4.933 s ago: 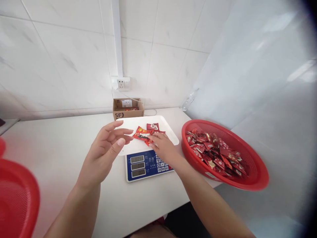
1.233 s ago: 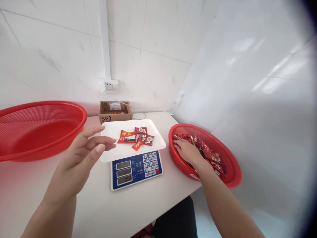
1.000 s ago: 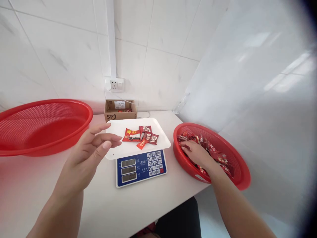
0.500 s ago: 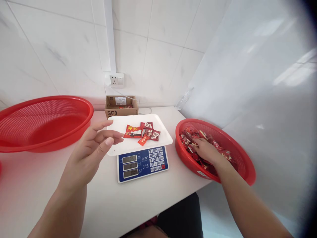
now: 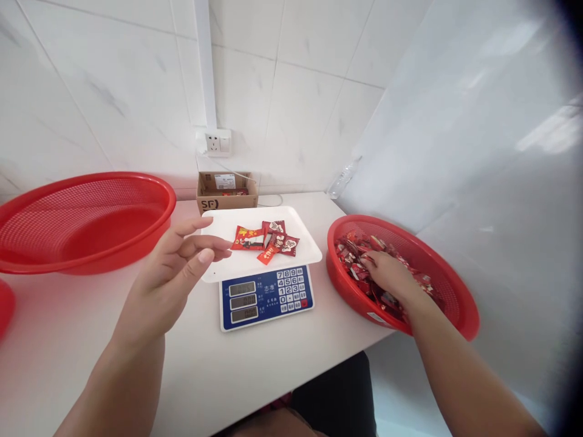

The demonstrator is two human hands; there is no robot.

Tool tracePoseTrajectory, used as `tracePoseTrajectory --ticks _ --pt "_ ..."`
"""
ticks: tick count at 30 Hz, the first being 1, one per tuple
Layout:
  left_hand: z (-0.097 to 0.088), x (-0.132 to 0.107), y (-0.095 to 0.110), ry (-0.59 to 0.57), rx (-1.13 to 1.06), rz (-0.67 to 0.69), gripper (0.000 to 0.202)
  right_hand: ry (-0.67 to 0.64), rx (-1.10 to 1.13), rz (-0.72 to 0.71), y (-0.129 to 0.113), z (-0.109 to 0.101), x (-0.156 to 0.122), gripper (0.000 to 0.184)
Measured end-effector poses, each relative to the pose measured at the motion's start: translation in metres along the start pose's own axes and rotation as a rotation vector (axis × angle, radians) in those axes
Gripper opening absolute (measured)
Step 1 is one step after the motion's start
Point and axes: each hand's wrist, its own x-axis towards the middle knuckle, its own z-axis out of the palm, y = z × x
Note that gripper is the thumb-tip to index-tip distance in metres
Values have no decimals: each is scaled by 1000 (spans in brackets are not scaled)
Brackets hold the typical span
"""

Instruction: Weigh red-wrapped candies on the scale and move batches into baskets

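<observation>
My left hand [image 5: 184,267] hovers over the near left corner of a white weighing tray [image 5: 303,243]. Its fingers are apart and hold nothing. Several small wrapped snack packets lie on the tray, among them a bright red packet [image 5: 248,238] and a dark red packet [image 5: 290,244]. Below the tray is the blue front of a digital scale [image 5: 266,297] with a keypad and lit displays. My right hand [image 5: 389,276] is down in a red plastic basket [image 5: 334,267], among many red packets [image 5: 419,276]. Its fingers are curled together; what they grip is hidden.
At the left stands a large red mesh basket [image 5: 109,261], with the edge of another red object [image 5: 5,306] nearer me. Behind the tray is a cardboard box [image 5: 228,201]. A clear plastic bottle [image 5: 342,179] leans by the wall near the white side panel [image 5: 455,152].
My right hand has shifted slightly within the basket, and its fingers look more curled. My left hand keeps its pose. The whole view has moved a little.
</observation>
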Motion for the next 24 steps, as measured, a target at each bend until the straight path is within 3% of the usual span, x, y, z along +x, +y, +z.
tracePoseTrajectory --ticks 8,17,24 --pt "-5 -1 -7 -17 18 28 37 170 57 38 -4 -10 -2 38" --pt "-5 0 -7 -17 41 18 38 209 154 143 -9 -19 -8 37" --pt "-6 -1 -9 0 56 13 42 287 254 165 -7 -12 -7 35"
